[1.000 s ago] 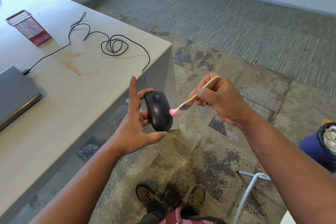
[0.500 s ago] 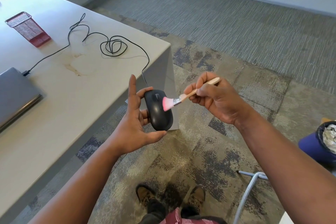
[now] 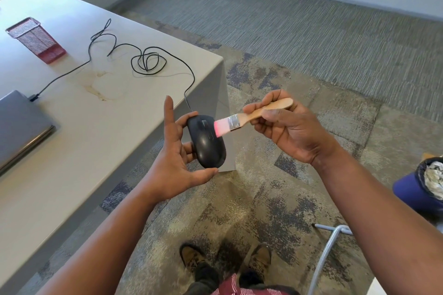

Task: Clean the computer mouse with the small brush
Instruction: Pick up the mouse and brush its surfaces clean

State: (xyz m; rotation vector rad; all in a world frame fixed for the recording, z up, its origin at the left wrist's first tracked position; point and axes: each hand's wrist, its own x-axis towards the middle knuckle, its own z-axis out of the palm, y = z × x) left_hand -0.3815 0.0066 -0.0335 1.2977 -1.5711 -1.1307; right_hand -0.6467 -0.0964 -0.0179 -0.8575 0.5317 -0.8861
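Note:
A black wired computer mouse [image 3: 207, 143] is held upright in the air just off the table's corner by my left hand [image 3: 175, 163], thumb under its rear and fingers behind it, index finger pointing up. My right hand [image 3: 292, 129] grips the wooden handle of a small brush [image 3: 249, 116]. The brush's pink bristles touch the mouse's right front edge near the scroll wheel. The mouse's black cable [image 3: 146, 62] runs back over the table in loose loops.
A grey table [image 3: 84, 141] fills the left side, bearing a closed grey laptop [image 3: 19, 124] and a red mesh pen holder [image 3: 36, 39]. A dark bin [image 3: 424, 189] with crumpled paper stands at right. A metal chair leg [image 3: 328, 249] is near my feet.
The brush has swept up from the mouse's lower right side to its front right edge. My right hand rose with it. My left hand holds the mouse almost still.

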